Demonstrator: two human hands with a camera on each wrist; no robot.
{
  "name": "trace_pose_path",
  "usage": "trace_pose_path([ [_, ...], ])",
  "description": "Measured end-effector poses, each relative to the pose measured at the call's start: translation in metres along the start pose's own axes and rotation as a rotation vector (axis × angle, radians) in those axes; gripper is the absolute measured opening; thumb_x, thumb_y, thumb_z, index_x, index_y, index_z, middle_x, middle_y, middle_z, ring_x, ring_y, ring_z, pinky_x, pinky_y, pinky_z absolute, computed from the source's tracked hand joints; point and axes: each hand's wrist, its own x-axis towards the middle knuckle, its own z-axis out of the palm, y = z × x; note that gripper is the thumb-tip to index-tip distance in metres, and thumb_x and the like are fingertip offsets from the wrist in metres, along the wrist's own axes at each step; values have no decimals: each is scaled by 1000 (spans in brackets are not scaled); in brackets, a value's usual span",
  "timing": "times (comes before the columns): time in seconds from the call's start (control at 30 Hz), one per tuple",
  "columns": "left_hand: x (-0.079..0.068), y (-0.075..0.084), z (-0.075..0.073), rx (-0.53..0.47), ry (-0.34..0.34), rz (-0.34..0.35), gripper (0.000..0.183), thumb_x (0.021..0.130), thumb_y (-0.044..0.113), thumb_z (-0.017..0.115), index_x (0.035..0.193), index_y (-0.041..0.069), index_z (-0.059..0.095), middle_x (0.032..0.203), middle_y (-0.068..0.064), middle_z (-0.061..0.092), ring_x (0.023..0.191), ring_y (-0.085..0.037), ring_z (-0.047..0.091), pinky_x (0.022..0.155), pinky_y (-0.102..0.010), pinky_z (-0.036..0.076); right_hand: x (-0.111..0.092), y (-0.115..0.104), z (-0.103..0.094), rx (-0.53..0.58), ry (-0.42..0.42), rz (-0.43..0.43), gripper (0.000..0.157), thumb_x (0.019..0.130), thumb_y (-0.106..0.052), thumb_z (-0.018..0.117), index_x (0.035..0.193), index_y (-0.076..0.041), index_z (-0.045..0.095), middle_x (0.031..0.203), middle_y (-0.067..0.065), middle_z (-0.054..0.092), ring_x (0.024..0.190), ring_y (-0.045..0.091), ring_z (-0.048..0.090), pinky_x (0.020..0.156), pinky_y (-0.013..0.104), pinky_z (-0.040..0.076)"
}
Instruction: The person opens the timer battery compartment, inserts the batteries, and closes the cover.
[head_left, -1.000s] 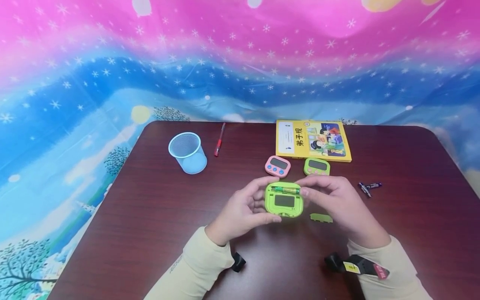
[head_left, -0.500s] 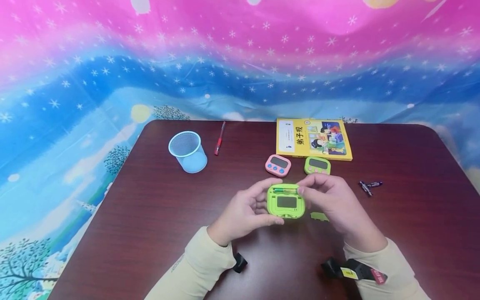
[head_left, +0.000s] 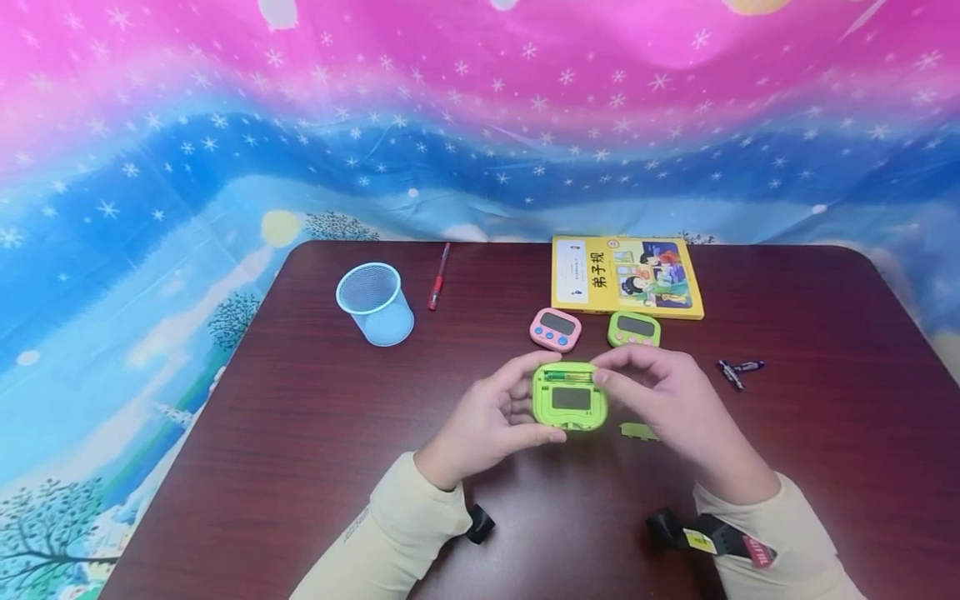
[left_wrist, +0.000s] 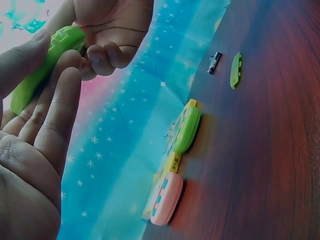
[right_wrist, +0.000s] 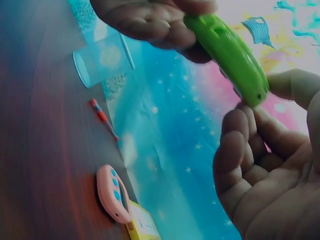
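A green digital timer [head_left: 570, 410], its back facing up, is held over the table with the battery slot uncovered. One green battery [head_left: 567, 377] lies in that slot. My left hand [head_left: 487, 421] grips the timer's left side, thumb along the lower edge and fingers behind. At the upper right corner my right hand [head_left: 675, 408] pinches the timer, the thumb by the battery's end and fingers underneath, as the right wrist view of the timer [right_wrist: 232, 60] shows. The green battery cover [head_left: 637, 431] lies on the table below the right hand, partly hidden by it in the head view.
Beyond the hands lie a pink timer [head_left: 556, 330] and another green timer [head_left: 634, 328], before a yellow book [head_left: 626, 279]. Two small dark batteries [head_left: 738, 373] lie at right. A blue mesh pen cup [head_left: 377, 304] and a red pen [head_left: 439, 279] are at back left.
The held timer shifts slightly right and back again, and the right thumb stays near the battery's end. Both hands keep their hold.
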Motion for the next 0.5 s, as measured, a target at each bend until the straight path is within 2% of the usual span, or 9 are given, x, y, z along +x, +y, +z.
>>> trace_pose_path([
  [0.13,3,0,2,-20,-11,3,77,80,-7,80,146,9,44,118,-21,69,99,-11,71,85,-37,61,-2,4,-10,-85,3,-54,18,98,-23,68,108,-10,73,103,5,70,87,18,67,72,27,59],
  [0.27,2,1,1,-16,10,1,78,80,-7,81,146,9,43,118,-20,69,98,-12,71,85,-38,61,-4,12,-13,-114,12,-82,15,98,-21,67,105,-9,73,99,5,71,82,16,67,71,25,59],
  [0.37,-1,2,-2,-14,30,-3,78,79,-7,81,146,12,44,118,-17,70,96,-14,72,85,-39,61,-5,23,-14,-191,33,-106,8,97,-20,69,101,-14,74,93,1,72,79,12,65,70,22,54],
  [0.5,-1,2,-5,-28,33,-4,79,79,-8,80,146,15,45,119,-16,70,96,-17,72,84,-40,61,-7,39,-18,-288,59,-129,3,94,-19,72,96,-22,73,87,-6,71,75,12,63,64,23,50],
])
